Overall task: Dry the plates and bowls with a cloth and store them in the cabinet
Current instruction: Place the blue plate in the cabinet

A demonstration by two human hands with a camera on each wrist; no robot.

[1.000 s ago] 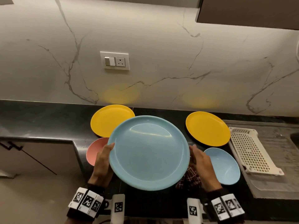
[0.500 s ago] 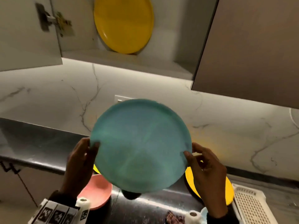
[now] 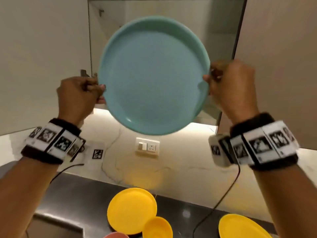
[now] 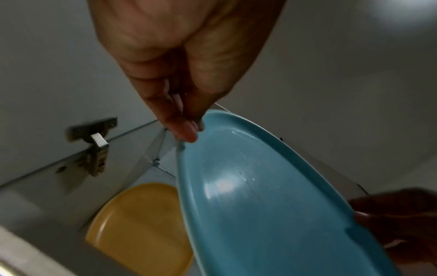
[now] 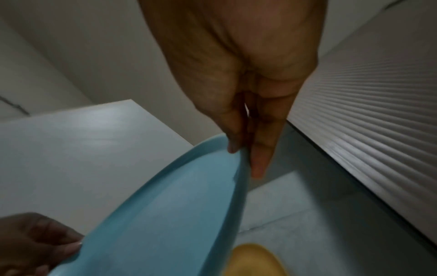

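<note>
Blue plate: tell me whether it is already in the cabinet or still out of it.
Still out. The blue plate is held at its rim by the left hand and right hand before the open cabinet, resting on no shelf.

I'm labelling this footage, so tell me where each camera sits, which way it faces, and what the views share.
Head: worn on the head, facing forward and up at the open cabinet; shows both forearms, left hand and right hand.
Left wrist: looks along the left hand's fingers into the cabinet, at a yellow plate inside.
Right wrist: looks along the right hand's fingers towards the cabinet floor.
Shared: all three show the blue plate, pinched at opposite rim edges.
</note>
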